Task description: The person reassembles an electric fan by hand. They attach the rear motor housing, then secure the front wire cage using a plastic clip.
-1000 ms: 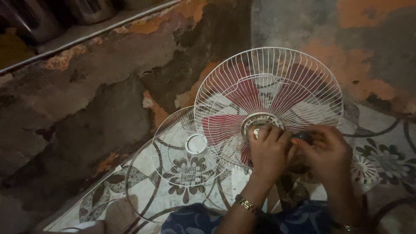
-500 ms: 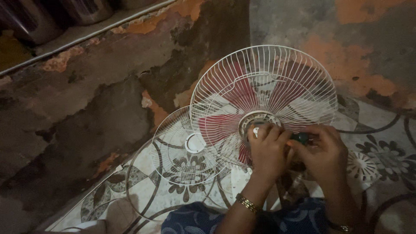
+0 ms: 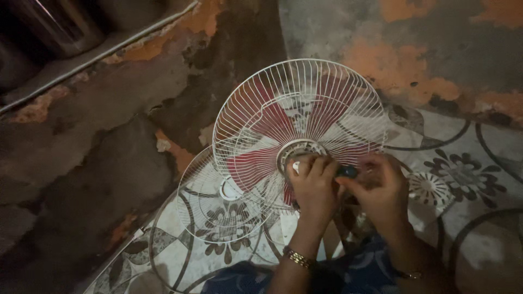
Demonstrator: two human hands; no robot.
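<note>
A white wire fan guard [image 3: 298, 92] stands tilted in front of me with red fan blades [image 3: 256, 161] showing through it. My left hand [image 3: 311, 188] grips the back of the guard at its round hub [image 3: 297, 148]. My right hand [image 3: 378, 190] is closed on a small dark tool handle [image 3: 346, 171] right beside the hub. A second white wire guard [image 3: 215, 201] lies flat on the floor to the left, partly under the standing one.
A floral patterned mat [image 3: 463, 179] covers the floor under the fan parts. A worn, patchy wall [image 3: 109, 125] rises behind. Metal vessels [image 3: 54, 24] stand on a ledge at upper left. Blue patterned cloth [image 3: 239, 280] lies at the bottom edge.
The view has shifted, so the fan and both hands sit further left in the frame. The hands keep the same hold at the hub.
</note>
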